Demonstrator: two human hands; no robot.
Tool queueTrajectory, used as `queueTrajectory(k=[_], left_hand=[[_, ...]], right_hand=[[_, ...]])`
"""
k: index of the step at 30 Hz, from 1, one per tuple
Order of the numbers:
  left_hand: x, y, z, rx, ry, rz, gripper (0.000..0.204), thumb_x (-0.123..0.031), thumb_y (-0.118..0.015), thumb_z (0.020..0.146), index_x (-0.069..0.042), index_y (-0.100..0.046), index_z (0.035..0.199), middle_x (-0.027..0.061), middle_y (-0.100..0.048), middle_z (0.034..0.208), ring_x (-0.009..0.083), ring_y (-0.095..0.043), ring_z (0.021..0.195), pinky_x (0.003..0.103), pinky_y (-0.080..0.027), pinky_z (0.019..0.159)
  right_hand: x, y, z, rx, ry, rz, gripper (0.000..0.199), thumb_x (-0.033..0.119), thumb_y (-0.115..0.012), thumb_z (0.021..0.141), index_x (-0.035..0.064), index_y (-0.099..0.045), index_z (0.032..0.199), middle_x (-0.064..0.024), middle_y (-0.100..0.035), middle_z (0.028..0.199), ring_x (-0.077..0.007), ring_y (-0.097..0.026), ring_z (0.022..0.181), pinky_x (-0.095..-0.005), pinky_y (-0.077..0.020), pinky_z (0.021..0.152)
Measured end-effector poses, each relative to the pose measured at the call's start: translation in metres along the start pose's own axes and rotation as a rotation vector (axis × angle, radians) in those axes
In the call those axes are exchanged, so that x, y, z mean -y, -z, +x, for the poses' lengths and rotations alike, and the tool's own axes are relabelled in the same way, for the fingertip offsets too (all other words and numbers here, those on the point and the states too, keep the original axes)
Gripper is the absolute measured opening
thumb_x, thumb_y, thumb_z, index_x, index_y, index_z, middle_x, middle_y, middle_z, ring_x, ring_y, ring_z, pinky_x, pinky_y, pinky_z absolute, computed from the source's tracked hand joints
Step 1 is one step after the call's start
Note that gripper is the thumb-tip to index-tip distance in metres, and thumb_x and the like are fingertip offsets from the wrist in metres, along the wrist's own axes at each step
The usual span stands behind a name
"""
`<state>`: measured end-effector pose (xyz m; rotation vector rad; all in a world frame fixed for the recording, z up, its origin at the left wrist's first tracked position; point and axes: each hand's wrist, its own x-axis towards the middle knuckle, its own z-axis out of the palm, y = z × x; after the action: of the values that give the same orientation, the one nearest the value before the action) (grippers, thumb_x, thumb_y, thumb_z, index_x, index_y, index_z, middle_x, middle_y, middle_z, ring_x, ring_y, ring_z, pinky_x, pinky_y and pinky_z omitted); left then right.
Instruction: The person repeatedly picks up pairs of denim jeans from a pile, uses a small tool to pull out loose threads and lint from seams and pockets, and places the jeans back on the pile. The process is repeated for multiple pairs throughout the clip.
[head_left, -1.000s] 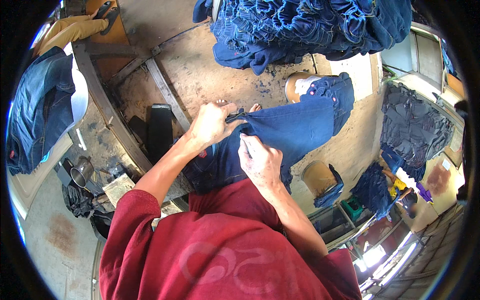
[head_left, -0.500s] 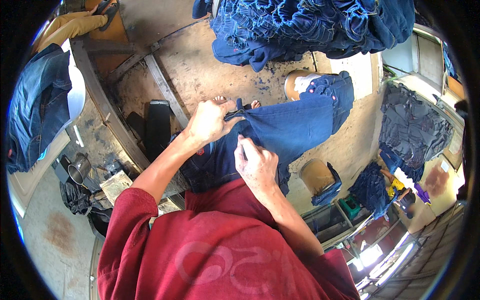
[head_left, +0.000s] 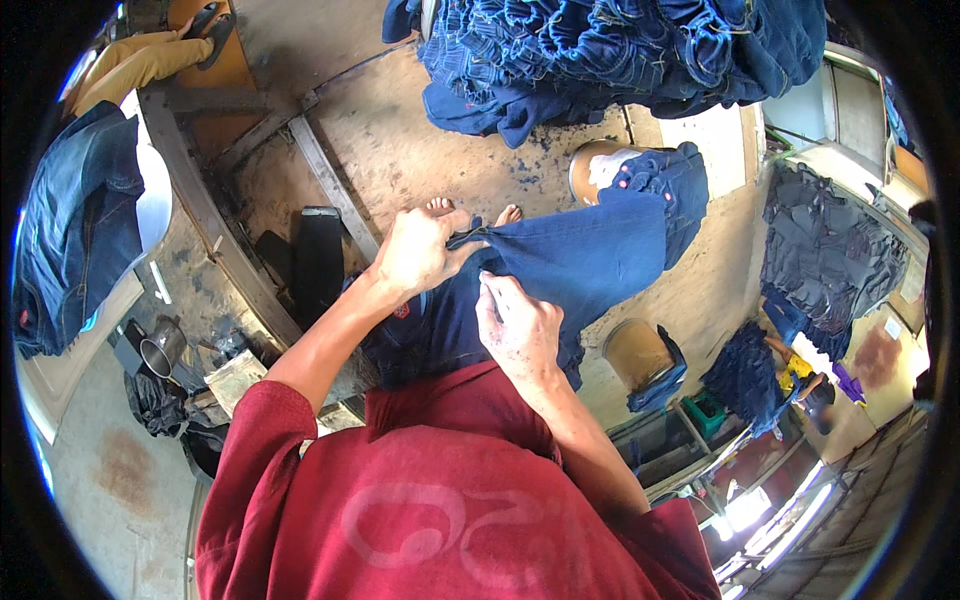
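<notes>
A pair of blue jeans (head_left: 590,250) lies across my lap and stretches away to the right. My left hand (head_left: 420,255) is closed on a bunched edge of the denim, with the cloth pulled up into folds at the thumb and forefinger. Just below and to the right, my right hand (head_left: 522,325) is closed in a pinch, its fingertips close to the denim. What it pinches, if anything, is too small to make out. A small red patch shows on the jeans beside my left wrist.
A large heap of jeans (head_left: 620,50) rises ahead. More denim hangs over a round tub (head_left: 590,170) and a stool-like drum (head_left: 637,355). At left, jeans (head_left: 80,230) drape a white board near a metal mug (head_left: 163,350). Another person's legs (head_left: 125,65) show far left.
My right hand has shifted slightly to the right, still pinched. My left hand keeps its hold on the jeans, almost in the same place.
</notes>
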<state>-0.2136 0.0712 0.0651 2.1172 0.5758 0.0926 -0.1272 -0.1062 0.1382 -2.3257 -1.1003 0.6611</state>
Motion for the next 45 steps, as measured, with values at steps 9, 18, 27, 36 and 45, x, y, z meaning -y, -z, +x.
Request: queueTrajectory(k=[9,18,27,36,45], left_hand=[[0.002,-0.001,0.0,0.052,0.031,-0.048,0.028,-0.024,-0.089,0.088,-0.013,-0.079,0.112,0.0221,-0.074,0.087,0.0446,-0.073,0.077,0.046,-0.063,0.069],[0.007,-0.004,-0.001,0.027,0.013,-0.078,0.033,-0.022,-0.09,0.087,-0.012,-0.078,0.117,0.0222,-0.075,0.099,0.045,-0.072,0.092,0.046,-0.065,0.075],[0.005,-0.003,-0.001,0.049,0.028,-0.036,0.031,-0.028,-0.092,0.086,-0.006,-0.075,0.101,0.0197,-0.075,0.087,0.0415,-0.076,0.08,0.048,-0.063,0.071],[0.005,-0.005,-0.001,0.033,0.013,-0.02,0.031,-0.029,-0.091,0.087,-0.007,-0.076,0.103,0.0185,-0.075,0.085,0.0404,-0.077,0.079,0.047,-0.064,0.071],[0.002,-0.003,-0.001,0.024,0.021,-0.053,0.03,-0.027,-0.09,0.087,-0.007,-0.076,0.105,0.0172,-0.076,0.09,0.0399,-0.077,0.082,0.047,-0.064,0.074]], right_hand=[[0.001,0.004,0.002,0.03,0.014,-0.044,0.005,0.01,-0.077,0.096,0.0087,-0.074,0.1,-0.0144,-0.073,0.07,-0.0317,-0.073,0.057,-0.0418,-0.0576,0.052],[0.001,0.01,-0.006,0.079,-0.092,0.007,0.012,0.004,-0.079,0.093,0.0065,-0.077,0.105,-0.0162,-0.076,0.076,-0.0291,-0.078,0.064,-0.0388,-0.0592,0.055],[-0.002,0.005,-0.024,0.111,0.02,-0.12,0.017,0.003,-0.079,0.091,0.0057,-0.077,0.107,-0.0127,-0.077,0.078,-0.0284,-0.077,0.064,-0.0383,-0.0596,0.056],[-0.002,0.0,-0.024,0.035,0.021,-0.11,0.016,0.004,-0.079,0.091,0.0067,-0.077,0.107,-0.0125,-0.076,0.076,-0.0291,-0.077,0.065,-0.0391,-0.0598,0.057],[-0.005,0.003,-0.018,0.001,0.02,-0.031,0.013,0.004,-0.078,0.092,0.0074,-0.076,0.104,-0.013,-0.075,0.076,-0.029,-0.076,0.063,-0.04,-0.059,0.056]])
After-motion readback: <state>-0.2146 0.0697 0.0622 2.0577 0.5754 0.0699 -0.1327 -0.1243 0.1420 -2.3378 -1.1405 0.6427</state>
